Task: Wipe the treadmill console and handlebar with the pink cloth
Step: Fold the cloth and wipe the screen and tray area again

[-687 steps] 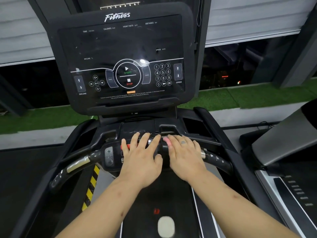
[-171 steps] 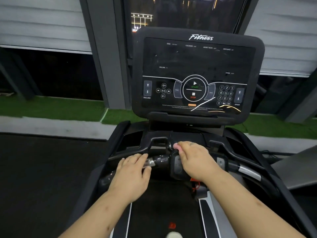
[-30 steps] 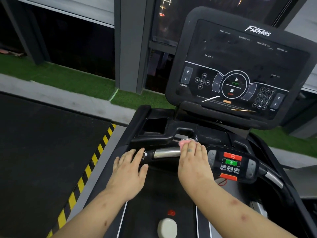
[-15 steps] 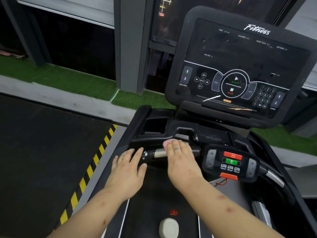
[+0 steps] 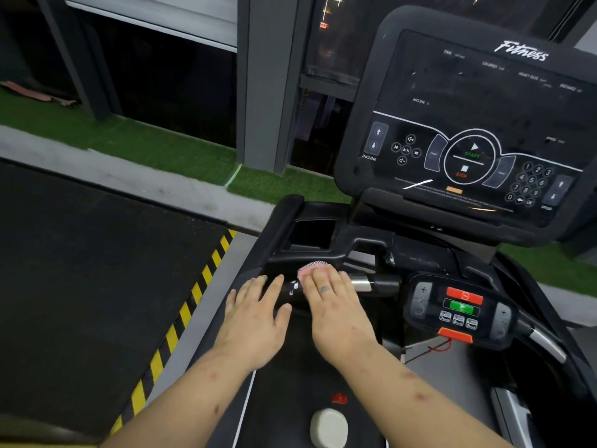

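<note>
On the far left lay a black rubber floor mat (image 5: 80, 270), edged by a yellow-and-black hazard stripe (image 5: 181, 315), with a strip of artificial turf (image 5: 129, 143) beyond it and a grey pillar (image 5: 261, 82) rising behind. Next came the left hand (image 5: 255, 318), flat and spread on the left end of the treadmill's handlebar (image 5: 384, 282), its fingers straight and holding nothing. Just beside its fingertips, a small white splash (image 5: 293, 287) sat on the bar. Immediately to the right, the right hand (image 5: 336, 308) lay palm-down across the bar with its fingers straight and close together, pressing the pink cloth (image 5: 311, 268) against the handlebar; only a bunched edge of the cloth showed past the fingertips. Behind the hands was a rectangular storage recess (image 5: 311, 234) in the black deck. Below, a cream rounded object (image 5: 329, 428) rested on the treadmill belt (image 5: 284, 367), too cropped to identify. Further right, a silver sleeve on the bar led to a control pod (image 5: 420, 328) with red and green buttons, and an orange clip (image 5: 455, 334) with a red cord hung beneath it. Above stood the dark console (image 5: 468, 101), tilted in the view, marked "Fitness".
</note>
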`<state>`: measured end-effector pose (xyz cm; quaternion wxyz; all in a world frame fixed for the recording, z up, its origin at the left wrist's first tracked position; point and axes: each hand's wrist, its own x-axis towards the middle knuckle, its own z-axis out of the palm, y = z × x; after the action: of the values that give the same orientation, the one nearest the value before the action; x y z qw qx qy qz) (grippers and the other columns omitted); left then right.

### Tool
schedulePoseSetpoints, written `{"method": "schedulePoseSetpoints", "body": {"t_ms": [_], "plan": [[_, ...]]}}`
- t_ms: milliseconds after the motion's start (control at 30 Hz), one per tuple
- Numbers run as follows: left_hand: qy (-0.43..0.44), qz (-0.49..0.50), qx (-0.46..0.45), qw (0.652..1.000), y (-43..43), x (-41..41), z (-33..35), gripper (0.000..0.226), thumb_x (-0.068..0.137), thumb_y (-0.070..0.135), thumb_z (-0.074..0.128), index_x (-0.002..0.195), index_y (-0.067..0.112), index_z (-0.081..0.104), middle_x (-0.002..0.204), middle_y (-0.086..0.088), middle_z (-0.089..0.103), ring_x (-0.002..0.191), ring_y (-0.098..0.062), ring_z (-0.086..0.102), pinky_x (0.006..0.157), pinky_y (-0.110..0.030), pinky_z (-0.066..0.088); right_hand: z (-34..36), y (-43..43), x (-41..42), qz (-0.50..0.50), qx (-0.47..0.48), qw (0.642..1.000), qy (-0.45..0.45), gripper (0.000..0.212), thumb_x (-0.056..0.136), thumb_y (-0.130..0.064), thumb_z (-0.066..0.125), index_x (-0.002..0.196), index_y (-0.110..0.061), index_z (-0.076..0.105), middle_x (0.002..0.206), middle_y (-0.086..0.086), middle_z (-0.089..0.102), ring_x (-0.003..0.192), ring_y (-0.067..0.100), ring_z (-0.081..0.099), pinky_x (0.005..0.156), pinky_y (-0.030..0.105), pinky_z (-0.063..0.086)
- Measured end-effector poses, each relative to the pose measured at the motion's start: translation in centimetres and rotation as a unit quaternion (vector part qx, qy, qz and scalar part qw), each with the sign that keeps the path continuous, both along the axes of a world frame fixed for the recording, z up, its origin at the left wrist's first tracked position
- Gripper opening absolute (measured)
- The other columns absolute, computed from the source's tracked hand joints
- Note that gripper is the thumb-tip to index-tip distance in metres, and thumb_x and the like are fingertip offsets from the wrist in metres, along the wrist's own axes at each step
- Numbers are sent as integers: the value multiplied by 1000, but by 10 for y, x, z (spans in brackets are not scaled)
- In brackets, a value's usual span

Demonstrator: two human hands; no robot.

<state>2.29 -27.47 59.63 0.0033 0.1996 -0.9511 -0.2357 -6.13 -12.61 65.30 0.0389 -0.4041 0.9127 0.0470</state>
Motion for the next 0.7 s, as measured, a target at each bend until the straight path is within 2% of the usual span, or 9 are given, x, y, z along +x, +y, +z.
{"method": "schedulePoseSetpoints", "body": {"t_ms": [167, 267, 300, 467, 700], "plan": [[15, 16, 18, 1000, -11, 12, -2, 62, 108, 53, 28, 164, 37, 9, 171, 1, 16, 158, -20, 9, 129, -45, 12, 5, 17, -15, -28, -15, 999, 19, 68, 104, -14, 31, 166, -16, 1, 173, 8, 3, 159, 28, 0, 128, 43, -8], [20, 28, 48, 998, -14, 20, -4, 63, 107, 54, 29, 165, 37, 9, 171, 2, 14, 158, -19, 8, 129, -41, 15, 2, 29, -22, -51, -45, 997, 48, 65, 105, -16, 40, 165, -18, 15, 169, 8, 25, 157, 28, 19, 129, 47, 11], [20, 33, 59, 998, -14, 23, -6, 63, 107, 54, 29, 164, 38, 8, 171, 3, 13, 158, -18, 8, 129, -40, 16, 1, 28, -21, -54, -43, 996, 49, 67, 104, -16, 42, 165, -18, 16, 169, 7, 27, 156, 28, 20, 129, 48, 15], [19, 52, 86, 995, -13, 33, -18, 63, 107, 56, 30, 163, 40, 6, 172, 4, 9, 158, -18, 8, 128, -41, 21, -3, -4, -6, -14, -3, 1000, 12, 74, 101, -13, 34, 166, -21, -1, 174, 4, 0, 160, 25, -7, 130, 47, 0], [18, 64, 92, 994, -14, 43, -31, 62, 107, 54, 32, 163, 37, 11, 171, 3, 12, 158, -18, 8, 126, -43, 25, -19, -43, 8, 32, 60, 998, 9, 71, 106, -19, 33, 165, -18, -6, 173, 7, -7, 159, 27, -14, 128, 47, -8]]}}
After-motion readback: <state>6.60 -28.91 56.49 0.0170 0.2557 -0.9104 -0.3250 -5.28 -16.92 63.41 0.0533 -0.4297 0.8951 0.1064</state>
